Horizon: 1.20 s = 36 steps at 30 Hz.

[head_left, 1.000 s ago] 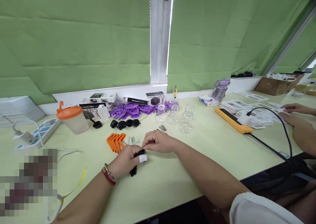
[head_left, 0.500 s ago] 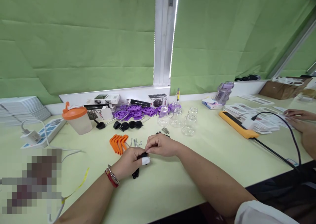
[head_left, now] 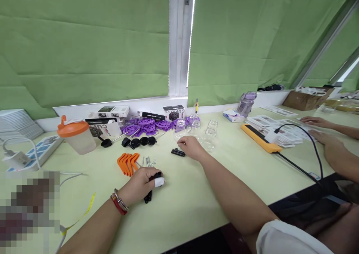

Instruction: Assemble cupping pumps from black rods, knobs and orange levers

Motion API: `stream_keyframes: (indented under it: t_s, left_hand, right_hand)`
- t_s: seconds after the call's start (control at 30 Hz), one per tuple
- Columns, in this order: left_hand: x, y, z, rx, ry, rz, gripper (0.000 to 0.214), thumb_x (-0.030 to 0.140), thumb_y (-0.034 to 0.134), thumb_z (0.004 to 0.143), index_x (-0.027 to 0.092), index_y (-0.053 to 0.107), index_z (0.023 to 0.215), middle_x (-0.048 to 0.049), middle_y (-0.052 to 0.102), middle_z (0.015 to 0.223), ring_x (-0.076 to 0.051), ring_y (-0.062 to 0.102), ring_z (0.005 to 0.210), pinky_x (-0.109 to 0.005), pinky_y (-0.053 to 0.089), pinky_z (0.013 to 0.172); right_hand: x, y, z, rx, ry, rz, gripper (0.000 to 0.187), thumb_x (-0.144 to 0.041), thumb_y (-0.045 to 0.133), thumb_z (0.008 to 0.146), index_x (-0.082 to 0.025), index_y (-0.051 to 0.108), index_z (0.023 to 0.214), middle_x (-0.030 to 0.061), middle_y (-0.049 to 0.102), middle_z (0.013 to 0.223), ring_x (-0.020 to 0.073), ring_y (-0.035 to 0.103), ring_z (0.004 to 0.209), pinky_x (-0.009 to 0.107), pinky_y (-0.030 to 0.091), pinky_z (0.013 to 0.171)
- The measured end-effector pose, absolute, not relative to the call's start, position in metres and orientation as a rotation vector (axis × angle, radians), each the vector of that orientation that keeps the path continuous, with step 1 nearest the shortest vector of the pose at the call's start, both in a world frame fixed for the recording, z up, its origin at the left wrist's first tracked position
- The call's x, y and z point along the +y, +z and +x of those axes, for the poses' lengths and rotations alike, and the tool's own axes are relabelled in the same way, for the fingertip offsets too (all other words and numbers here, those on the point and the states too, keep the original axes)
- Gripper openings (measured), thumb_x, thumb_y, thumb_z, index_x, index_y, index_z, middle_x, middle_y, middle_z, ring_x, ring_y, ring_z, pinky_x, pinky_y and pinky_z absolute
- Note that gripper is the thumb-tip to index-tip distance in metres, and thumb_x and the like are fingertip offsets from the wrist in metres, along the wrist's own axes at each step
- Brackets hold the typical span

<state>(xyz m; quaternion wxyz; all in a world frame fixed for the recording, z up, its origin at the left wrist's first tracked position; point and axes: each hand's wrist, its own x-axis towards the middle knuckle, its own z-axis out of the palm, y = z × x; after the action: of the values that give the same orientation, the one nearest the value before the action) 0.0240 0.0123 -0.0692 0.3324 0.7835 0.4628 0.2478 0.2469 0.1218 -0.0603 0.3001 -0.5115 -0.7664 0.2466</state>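
Observation:
My left hand (head_left: 141, 185), with white tape round its thumb, is closed on a small black plastic part (head_left: 157, 176). Under and beside it lie several more black pieces (head_left: 147, 197). Farther out, my right hand (head_left: 190, 146) is bent over the table with its fingertips pinched; whatever is between them is hidden. Just below those fingertips sit black elongated parts (head_left: 178, 152). Orange angled handles (head_left: 127, 164) lie left of centre, with metal rods (head_left: 148, 161) and tiny metal bits (head_left: 154, 162) next to them.
Behind are black round-ended parts (head_left: 135, 142) with rods, purple plastic pieces (head_left: 147, 127), clear glass vessels (head_left: 210, 132) and cartons (head_left: 108, 129). An orange-lidded cup (head_left: 81, 138) and power strip (head_left: 42, 153) stand left. Rightward are an orange power strip (head_left: 260, 140), printed sheets (head_left: 283, 132) and another person's hands (head_left: 325, 138).
My right hand has left the black part at my left hand and moved up and right, to where small springs lay. My left hand keeps its hold. The view has shifted slightly right.

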Motion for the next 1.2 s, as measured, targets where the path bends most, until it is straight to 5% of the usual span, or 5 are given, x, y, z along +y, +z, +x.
stream_keyframes:
  t_s: [0.37, 0.7, 0.93, 1.2]
  left_hand:
    - [0.013, -0.071, 0.023, 1.211, 0.639, 2.044, 0.036, 0.048, 0.053, 0.081, 0.015, 0.067, 0.079, -0.0031, 0.058, 0.069, -0.014, 0.053, 0.066, -0.024, 0.046, 0.063]
    - [0.013, -0.071, 0.023, 1.220, 0.609, 2.024, 0.032, 0.046, 0.054, 0.082, 0.017, 0.068, 0.081, -0.0039, 0.062, 0.076, -0.015, 0.054, 0.069, -0.025, 0.045, 0.065]
    - [0.014, -0.073, 0.022, 1.212, 0.614, 2.027, 0.032, 0.044, 0.052, 0.084, 0.016, 0.067, 0.080, -0.0039, 0.061, 0.075, -0.014, 0.053, 0.069, -0.025, 0.044, 0.065]
    - [0.012, -0.070, 0.024, 1.235, 0.607, 2.034, 0.030, 0.041, 0.052, 0.083, 0.015, 0.061, 0.072, 0.0007, 0.050, 0.063, -0.010, 0.044, 0.058, -0.022, 0.039, 0.058]
  right_hand:
    - [0.158, -0.092, 0.262, -1.990, 0.528, -1.734, 0.015, -0.016, 0.063, 0.076, -0.013, 0.070, 0.089, 0.0124, 0.067, 0.094, 0.0205, 0.061, 0.082, 0.026, 0.041, 0.064]
    - [0.152, -0.083, 0.266, -2.033, 0.523, -1.738, 0.035, -0.006, 0.059, 0.071, -0.014, 0.068, 0.104, 0.0168, 0.064, 0.106, 0.0270, 0.060, 0.095, 0.029, 0.041, 0.072]
    - [0.119, -0.063, 0.248, -2.067, 0.903, -1.149, 0.029, -0.020, 0.053, 0.080, -0.018, 0.059, 0.108, 0.0017, 0.060, 0.083, 0.0108, 0.052, 0.063, 0.022, 0.040, 0.059]
    - [0.071, -0.053, 0.214, -2.115, 1.358, -0.490, 0.024, -0.023, 0.058, 0.082, -0.018, 0.052, 0.104, -0.0008, 0.054, 0.083, 0.0063, 0.040, 0.058, 0.021, 0.036, 0.056]
